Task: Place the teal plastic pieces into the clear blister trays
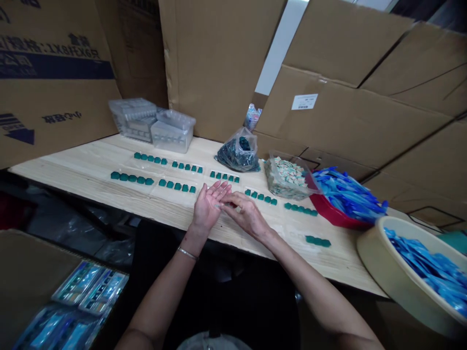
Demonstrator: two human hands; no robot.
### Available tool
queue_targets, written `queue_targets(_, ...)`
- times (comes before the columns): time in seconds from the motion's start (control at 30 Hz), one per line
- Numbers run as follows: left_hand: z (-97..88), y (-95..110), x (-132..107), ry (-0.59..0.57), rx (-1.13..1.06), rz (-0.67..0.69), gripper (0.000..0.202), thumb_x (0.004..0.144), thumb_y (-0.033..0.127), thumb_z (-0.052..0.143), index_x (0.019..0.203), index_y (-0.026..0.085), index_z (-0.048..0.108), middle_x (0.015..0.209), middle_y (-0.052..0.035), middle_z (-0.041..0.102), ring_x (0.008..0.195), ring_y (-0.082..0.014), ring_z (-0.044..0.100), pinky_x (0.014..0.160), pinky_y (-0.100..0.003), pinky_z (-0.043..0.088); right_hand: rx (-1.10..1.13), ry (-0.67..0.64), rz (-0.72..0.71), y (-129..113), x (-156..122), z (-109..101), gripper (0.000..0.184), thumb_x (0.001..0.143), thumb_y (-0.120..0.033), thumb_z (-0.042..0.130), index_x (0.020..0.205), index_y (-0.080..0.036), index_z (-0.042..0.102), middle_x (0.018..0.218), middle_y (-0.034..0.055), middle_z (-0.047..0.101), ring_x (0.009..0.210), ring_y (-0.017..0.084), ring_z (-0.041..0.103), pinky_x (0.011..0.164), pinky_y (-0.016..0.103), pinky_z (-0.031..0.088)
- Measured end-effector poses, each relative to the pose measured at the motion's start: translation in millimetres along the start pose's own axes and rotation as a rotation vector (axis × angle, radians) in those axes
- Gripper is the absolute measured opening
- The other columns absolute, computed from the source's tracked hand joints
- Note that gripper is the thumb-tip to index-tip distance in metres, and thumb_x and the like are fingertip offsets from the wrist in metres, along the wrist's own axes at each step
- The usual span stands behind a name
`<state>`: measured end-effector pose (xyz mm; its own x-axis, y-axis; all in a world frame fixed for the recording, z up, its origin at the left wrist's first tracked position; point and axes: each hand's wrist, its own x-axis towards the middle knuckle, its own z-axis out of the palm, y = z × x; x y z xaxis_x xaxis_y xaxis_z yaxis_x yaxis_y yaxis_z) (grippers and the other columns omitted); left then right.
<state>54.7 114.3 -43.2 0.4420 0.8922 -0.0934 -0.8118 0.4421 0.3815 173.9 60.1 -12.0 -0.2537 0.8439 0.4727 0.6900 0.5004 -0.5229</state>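
My left hand (209, 203) lies palm up over the wooden table (91, 167), fingers stretched out and apart. My right hand (245, 212) reaches across to its palm with fingertips pinched together on something small that I cannot make out. Rows of small teal blocks (177, 185) sit in clear trays on the table just beyond both hands. A silver bangle (187, 253) circles my left wrist.
A clear bag of teal pieces (239, 151) and a bag of pale pieces (286, 177) stand behind. A red bowl (330, 211) and a beige basin (396, 274) hold blue sachets at right. Clear plastic boxes (153, 121) sit far left. Cardboard boxes wall the table. Packed trays (87, 291) lie lower left.
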Motion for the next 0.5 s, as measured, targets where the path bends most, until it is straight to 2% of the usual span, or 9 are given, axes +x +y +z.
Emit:
queue_targets(0.13, 0.5, -1, -2, -0.009, 0.016, 0.003, 0.034, 0.087, 0.041, 0.040, 0.098, 0.014, 0.057, 0.118, -0.0148, 0.057, 0.113, -0.0239, 0.052, 0.094, -0.039, 0.045, 0.007, -0.040, -0.056, -5, 5, 13, 0.013, 0.085, -0.023, 0.051, 0.088, -0.019, 0.063, 0.089, 0.0070, 0.062, 0.087, 0.019, 0.058, 0.078, 0.032, 0.047)
queue_targets(0.2, -0.9, 1, -2, 0.000, 0.013, 0.001, 0.032, 0.087, 0.039, 0.041, 0.096, 0.013, 0.058, 0.116, -0.0148, 0.058, 0.112, -0.0231, 0.053, 0.094, -0.038, 0.045, 0.015, -0.017, -0.011, 0, 4, 7, 0.013, 0.086, -0.022, 0.049, 0.085, -0.019, 0.063, 0.084, 0.0053, 0.062, 0.080, 0.017, 0.058, 0.074, 0.029, 0.047)
queue_targets(0.3, -4.8, 7, 0, 0.014, 0.083, 0.054, 0.028, 0.086, 0.036, 0.044, 0.094, 0.013, 0.059, 0.110, -0.0144, 0.061, 0.106, -0.0218, 0.057, 0.093, -0.037, 0.045, -0.069, 0.060, 0.094, 15, -1, -13, 0.012, 0.084, -0.021, 0.052, 0.083, -0.019, 0.064, 0.079, 0.0040, 0.061, 0.073, 0.015, 0.057, 0.069, 0.027, 0.046)
queue_targets(0.4, -9.1, 9, 2, 0.017, 0.389, 0.198, 0.021, 0.081, 0.029, 0.054, 0.094, 0.013, 0.061, 0.097, -0.0114, 0.065, 0.093, -0.0198, 0.062, 0.091, -0.037, 0.044, -0.213, 0.006, 0.135, 33, -13, -27, 0.013, 0.083, -0.019, 0.053, 0.080, -0.018, 0.066, 0.077, 0.0049, 0.060, 0.072, 0.016, 0.056, 0.066, 0.027, 0.044)
queue_targets(0.5, -11.7, 5, 2, -0.044, 0.752, 0.315, 0.019, 0.075, 0.021, 0.060, 0.093, 0.017, 0.065, 0.093, -0.0086, 0.067, 0.091, -0.0194, 0.061, 0.093, -0.035, 0.041, -0.303, -0.071, 0.122, 44, -23, -24, 0.016, 0.083, -0.018, 0.051, 0.079, -0.017, 0.066, 0.076, 0.0054, 0.060, 0.072, 0.016, 0.055, 0.066, 0.027, 0.043)
